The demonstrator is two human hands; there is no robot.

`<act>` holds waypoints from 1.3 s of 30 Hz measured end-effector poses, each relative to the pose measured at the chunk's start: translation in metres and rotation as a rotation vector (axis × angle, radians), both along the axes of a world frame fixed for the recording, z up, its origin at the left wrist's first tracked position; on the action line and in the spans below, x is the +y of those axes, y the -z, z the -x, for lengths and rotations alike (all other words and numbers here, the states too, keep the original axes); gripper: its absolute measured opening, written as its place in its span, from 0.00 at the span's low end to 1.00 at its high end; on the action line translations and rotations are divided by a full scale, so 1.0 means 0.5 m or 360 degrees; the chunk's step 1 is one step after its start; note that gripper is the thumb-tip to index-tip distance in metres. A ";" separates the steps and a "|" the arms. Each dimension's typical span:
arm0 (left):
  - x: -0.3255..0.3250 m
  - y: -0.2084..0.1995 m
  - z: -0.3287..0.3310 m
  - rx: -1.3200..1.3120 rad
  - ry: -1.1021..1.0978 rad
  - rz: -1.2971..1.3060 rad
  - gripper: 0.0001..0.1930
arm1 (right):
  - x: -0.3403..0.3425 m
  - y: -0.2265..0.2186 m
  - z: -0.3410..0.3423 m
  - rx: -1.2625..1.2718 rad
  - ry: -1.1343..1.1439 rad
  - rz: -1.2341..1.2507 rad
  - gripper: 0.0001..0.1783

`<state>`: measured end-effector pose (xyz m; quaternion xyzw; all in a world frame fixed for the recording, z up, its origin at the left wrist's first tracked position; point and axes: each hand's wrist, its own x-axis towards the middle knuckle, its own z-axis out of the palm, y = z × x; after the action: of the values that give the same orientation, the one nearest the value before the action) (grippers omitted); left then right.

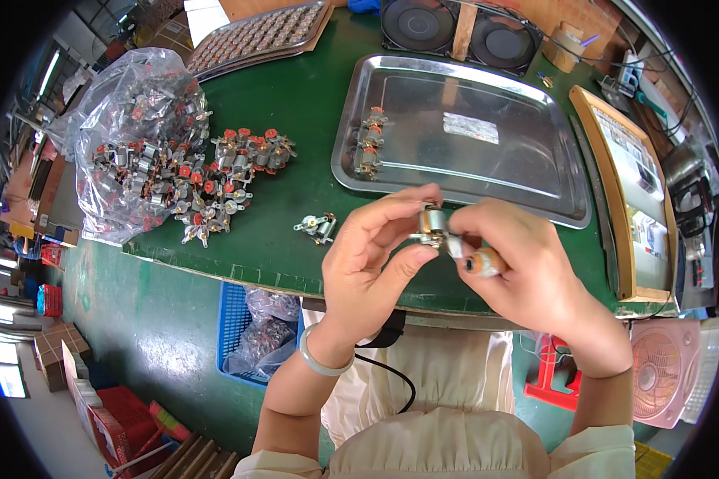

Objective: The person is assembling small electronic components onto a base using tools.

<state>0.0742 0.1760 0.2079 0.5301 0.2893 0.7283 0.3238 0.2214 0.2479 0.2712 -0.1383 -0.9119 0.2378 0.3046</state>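
Just before the steel tray, a small metal component is pinched by the left hand's fingers; a brown cylindrical item is gripped by the right hand's. Probably light, rigid and slick, the component is best held by its round sides.

1. Two black, square-framed cooling fans flank a wooden strip at the far edge of a green workbench.
2. A blue pen juts from a round wooden holder.
3. A pink box fan stands at lower right.
4. A cardboard box sits near a red crate, left.
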 end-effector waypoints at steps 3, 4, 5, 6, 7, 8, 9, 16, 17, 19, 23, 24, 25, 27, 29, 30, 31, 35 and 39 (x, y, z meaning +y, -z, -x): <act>-0.012 -0.020 0.016 -0.0206 -0.0267 0.0292 0.27 | 0.056 -0.009 0.053 -0.0139 -0.0002 -0.0084 0.11; -0.014 -0.026 0.020 -0.0256 -0.0412 0.0395 0.29 | 0.085 -0.010 0.075 -0.0233 0.0029 -0.0156 0.09; -0.015 -0.028 0.029 -0.0342 -0.0377 0.0372 0.31 | 0.117 -0.010 0.096 -0.0225 0.0112 -0.0269 0.08; -0.018 -0.030 0.039 -0.0334 -0.0376 0.0359 0.31 | 0.158 0.005 0.120 -0.0214 0.0194 -0.0375 0.06; -0.024 -0.033 0.048 -0.0144 -0.0446 0.0431 0.30 | 0.203 0.024 0.143 -0.0233 0.0217 -0.0389 0.07; -0.029 -0.032 0.062 0.0047 -0.0520 0.0507 0.29 | 0.243 0.044 0.164 -0.0252 0.0237 -0.0399 0.08; -0.034 -0.023 0.081 0.0396 -0.0709 0.0476 0.26 | 0.270 0.059 0.186 -0.0245 0.0232 -0.0401 0.08; -0.078 -0.056 0.139 0.1876 -0.0863 0.0934 0.20 | 0.310 0.082 0.242 -0.0625 0.0305 -0.0451 0.08; -0.077 -0.060 0.138 0.1824 -0.0916 0.0888 0.17 | 0.310 0.084 0.243 -0.0617 0.0272 -0.0512 0.08; -0.073 -0.061 0.151 0.1785 -0.0857 0.0879 0.15 | 0.311 0.072 0.238 -0.0657 0.0252 -0.0439 0.08; -0.053 -0.052 0.158 0.1652 -0.0778 0.0821 0.10 | 0.325 0.071 0.216 -0.0449 0.0180 -0.0480 0.10; -0.048 -0.052 0.157 0.1645 -0.0775 0.0818 0.10 | 0.327 0.070 0.207 -0.0456 0.0182 -0.0483 0.10; -0.050 -0.046 0.161 0.1634 -0.0759 0.0771 0.10 | 0.304 0.055 0.208 -0.0422 0.0216 -0.0359 0.09; -0.053 -0.044 0.163 0.1613 -0.0748 0.0729 0.09 | 0.252 0.027 0.200 -0.0365 0.0203 -0.0084 0.09; -0.054 -0.041 0.166 0.1553 -0.0721 0.0686 0.08 | 0.184 0.006 0.190 -0.0418 -0.0067 0.0269 0.12; -0.058 -0.036 0.166 0.1553 -0.0742 0.0717 0.08 | 0.143 -0.001 0.191 -0.0429 -0.0230 0.0410 0.16; -0.053 -0.035 0.157 0.1421 -0.0856 0.0628 0.08 | 0.108 -0.024 0.183 -0.0596 -0.0173 0.0478 0.22; -0.044 -0.026 0.132 0.1241 -0.1106 0.0368 0.09 | 0.065 -0.004 0.186 -0.0562 -0.0201 0.0374 0.18; -0.057 -0.035 0.144 0.1026 -0.0875 0.0549 0.10 | 0.088 -0.002 0.185 -0.0496 -0.0425 0.0386 0.15</act>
<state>0.0024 0.1473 0.2255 0.5717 0.6222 0.5262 0.0955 0.1289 0.2919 0.2721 -0.0871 -0.9228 0.3595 0.1074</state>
